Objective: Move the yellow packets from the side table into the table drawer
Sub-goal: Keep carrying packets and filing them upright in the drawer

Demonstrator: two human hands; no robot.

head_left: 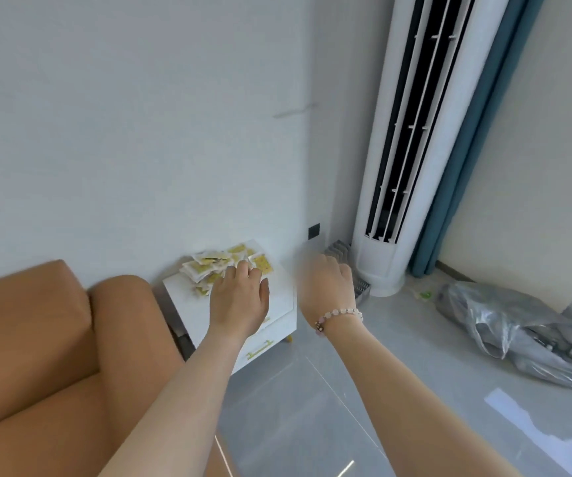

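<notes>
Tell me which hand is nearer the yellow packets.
Left. The left hand is over the side table, fingertips at the yellow packets; the right hand hangs beyond the table's right edge, apart.

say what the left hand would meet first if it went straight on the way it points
Probably the yellow packets on the side table; the fingers of the left hand look right at them, depth unclear.

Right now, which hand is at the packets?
The left hand: its fingers lie over the packets on the table. The right hand, with the bracelet, is off to the table's side, away from them.
</notes>
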